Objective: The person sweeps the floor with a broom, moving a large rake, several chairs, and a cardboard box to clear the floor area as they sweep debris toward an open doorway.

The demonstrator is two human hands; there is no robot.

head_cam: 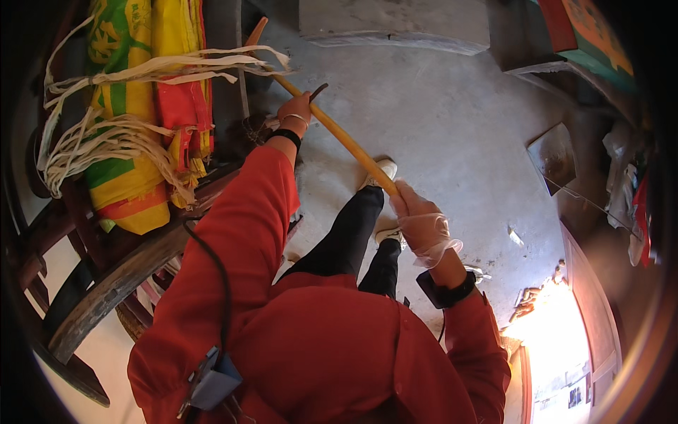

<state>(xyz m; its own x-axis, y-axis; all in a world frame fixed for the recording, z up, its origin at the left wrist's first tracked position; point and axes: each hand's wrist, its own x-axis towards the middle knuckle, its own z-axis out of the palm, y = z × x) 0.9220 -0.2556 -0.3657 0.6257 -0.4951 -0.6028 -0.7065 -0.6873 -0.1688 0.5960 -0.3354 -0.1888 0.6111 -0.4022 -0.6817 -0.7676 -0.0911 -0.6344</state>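
Note:
A long yellow wooden pole (344, 139) slants across the space in front of me. My left hand (295, 112) is closed around its upper part, and a short, dark curved piece (319, 91) sticks out beside that hand. Lower down, near the pole's near end, my right hand (421, 220) grips it, wearing a clear plastic glove (437, 246). The pole's far end runs up behind pale fibre strips (212, 66); an orange-brown piece (257, 32) shows beyond them. I cannot tell what tool the pole belongs to.
Yellow, green and red woven sacks (124, 175) lie on dark wooden furniture (127, 281) at left. A concrete slab (394, 24) stands ahead. A metal dustpan-like sheet (553, 156) and plastic bags (622, 185) are at right, near a bright doorway (556, 344).

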